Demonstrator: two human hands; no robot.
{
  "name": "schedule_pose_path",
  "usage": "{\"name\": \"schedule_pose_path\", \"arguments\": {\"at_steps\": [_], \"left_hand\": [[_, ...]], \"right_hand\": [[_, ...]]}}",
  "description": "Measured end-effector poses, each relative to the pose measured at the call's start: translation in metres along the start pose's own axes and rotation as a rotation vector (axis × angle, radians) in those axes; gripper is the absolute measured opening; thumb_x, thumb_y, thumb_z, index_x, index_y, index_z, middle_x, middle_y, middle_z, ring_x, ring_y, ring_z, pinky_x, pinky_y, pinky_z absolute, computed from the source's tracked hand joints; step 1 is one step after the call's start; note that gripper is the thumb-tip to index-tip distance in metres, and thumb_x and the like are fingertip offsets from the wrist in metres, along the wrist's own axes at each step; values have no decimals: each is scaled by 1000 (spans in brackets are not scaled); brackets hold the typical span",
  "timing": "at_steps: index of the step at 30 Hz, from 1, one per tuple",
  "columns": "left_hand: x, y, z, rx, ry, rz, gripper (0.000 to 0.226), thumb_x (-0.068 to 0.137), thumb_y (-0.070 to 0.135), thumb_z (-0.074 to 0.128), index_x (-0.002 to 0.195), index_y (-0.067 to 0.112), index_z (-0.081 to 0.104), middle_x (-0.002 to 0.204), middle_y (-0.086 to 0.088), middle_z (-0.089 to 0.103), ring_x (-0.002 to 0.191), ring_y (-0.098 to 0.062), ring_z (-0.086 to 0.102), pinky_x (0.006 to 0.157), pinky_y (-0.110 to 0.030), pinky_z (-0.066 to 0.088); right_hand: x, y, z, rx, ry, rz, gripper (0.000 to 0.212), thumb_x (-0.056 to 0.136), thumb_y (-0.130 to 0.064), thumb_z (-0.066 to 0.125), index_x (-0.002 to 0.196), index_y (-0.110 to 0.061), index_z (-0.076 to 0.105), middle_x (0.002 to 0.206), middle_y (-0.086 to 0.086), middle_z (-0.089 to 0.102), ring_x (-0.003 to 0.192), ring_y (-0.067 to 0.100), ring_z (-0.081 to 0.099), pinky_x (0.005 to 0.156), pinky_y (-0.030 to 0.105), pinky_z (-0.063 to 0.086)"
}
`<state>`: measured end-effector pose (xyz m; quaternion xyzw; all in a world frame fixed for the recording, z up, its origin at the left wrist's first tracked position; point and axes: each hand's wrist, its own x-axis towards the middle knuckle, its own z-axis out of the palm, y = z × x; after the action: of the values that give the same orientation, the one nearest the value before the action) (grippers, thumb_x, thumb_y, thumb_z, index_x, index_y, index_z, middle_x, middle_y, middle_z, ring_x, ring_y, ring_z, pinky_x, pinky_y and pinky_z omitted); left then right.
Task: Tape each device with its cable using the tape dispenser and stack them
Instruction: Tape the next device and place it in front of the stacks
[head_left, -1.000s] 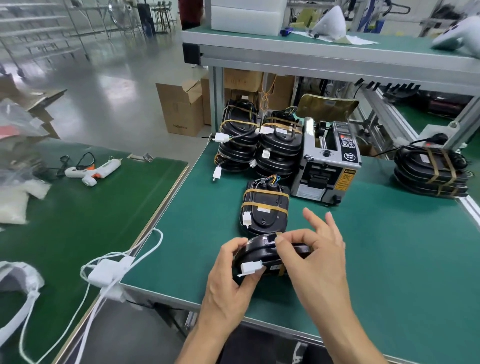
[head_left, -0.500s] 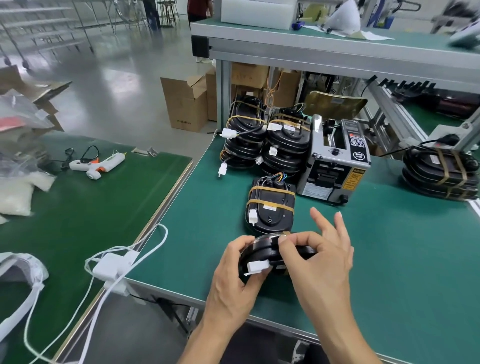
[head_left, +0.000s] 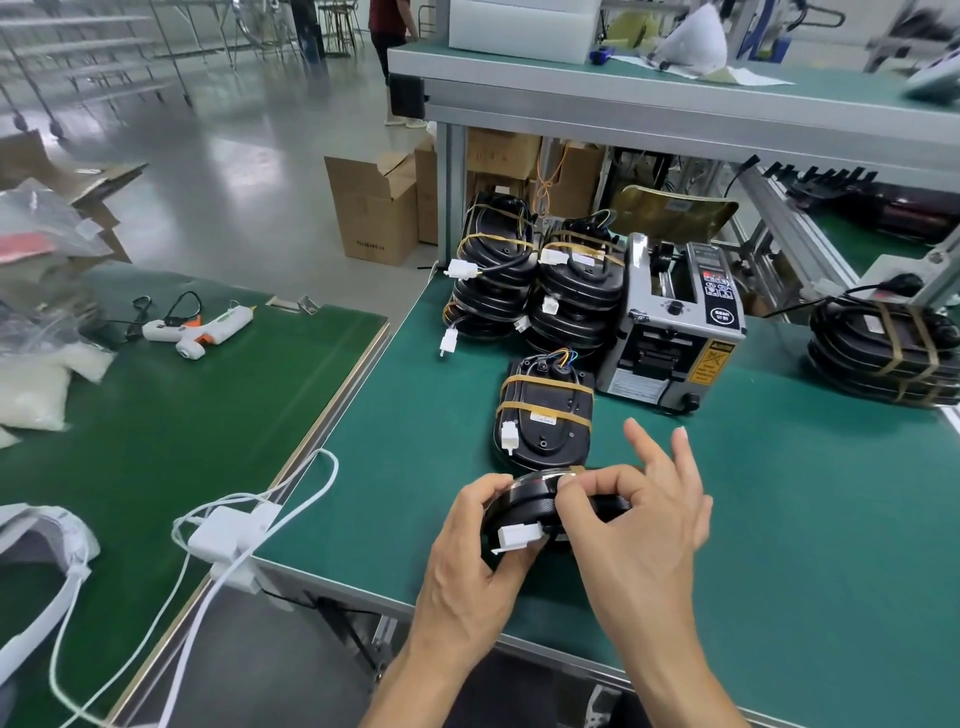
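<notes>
Devices are what this bench is busy with, and one black device (head_left: 524, 506) sits at the near edge of the green table (head_left: 779, 519), held between both hands. Starting far left, on a separate darker green bench (head_left: 156, 415), lie a white glue gun (head_left: 200, 330) and, nearer, a white power adapter (head_left: 223, 538) with trailing white cords. The left hand (head_left: 467, 561) grasps the device's left side, fingers curled over its top edge and thumb below, just beside a white connector (head_left: 517, 536) sticking out of the front. The right hand (head_left: 639, 525) pinches at the device's top with thumb and forefinger, its other fingers raised and spread. Just beyond the hands lies a taped device (head_left: 543, 415), flat, with two tan tape bands across it. Farther back stand two stacks of taped devices (head_left: 535, 283), side by side. To their right, touching or nearly so, is the grey tape dispenser (head_left: 670, 327). At the far right edge rests another taped stack (head_left: 883, 353), well apart from the rest.
</notes>
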<state>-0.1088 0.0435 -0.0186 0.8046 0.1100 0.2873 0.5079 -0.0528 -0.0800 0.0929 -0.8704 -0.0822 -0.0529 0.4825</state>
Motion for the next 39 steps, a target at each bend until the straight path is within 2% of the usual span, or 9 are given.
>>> {"name": "schedule_pose_path", "arguments": {"at_steps": [12,18,22,30,34,39], "left_hand": [[0,1,0,-8,5,-9,47,94,51,71,136,52,49,130,23,67,121,-6,67,96,-18,52],[-1,4,-1,-8,5,-1,47,94,55,69,134,61,45,131,25,65,122,-6,66,96,-17,51],[-1,4,-1,-17,1,-2,47,94,56,68,135,60,45,131,24,65,123,-8,66,97,-20,52],[0,4,-1,-9,4,4,48,95,54,68,136,62,44,132,26,64,124,-5,65,97,-14,49],[0,2,0,-16,-2,-6,49,94,54,68,137,60,45,132,24,65,124,-8,66,98,-18,51],[-1,0,1,-15,-3,-12,47,95,53,69,137,50,49,131,22,66,122,-9,67,97,-23,53]], "right_hand": [[0,1,6,-59,41,-43,24,81,-26,75,62,-34,61,154,-13,48,156,2,8,128,47,-8],[-1,0,7,-93,38,-52,26,81,-26,74,63,-34,58,154,-12,48,157,6,8,127,49,-7],[1,-1,7,-126,20,-34,25,82,-26,72,63,-32,57,155,-12,48,157,7,8,127,51,-6],[1,0,9,-152,34,-55,23,83,-27,70,66,-32,55,155,-7,47,157,8,9,127,48,-6],[2,1,10,-131,63,-51,20,83,-26,69,76,-31,52,151,-7,51,156,9,14,127,48,-2],[4,3,9,-68,69,-25,21,83,-30,74,79,-34,55,142,-17,54,151,0,17,125,51,4]]}}
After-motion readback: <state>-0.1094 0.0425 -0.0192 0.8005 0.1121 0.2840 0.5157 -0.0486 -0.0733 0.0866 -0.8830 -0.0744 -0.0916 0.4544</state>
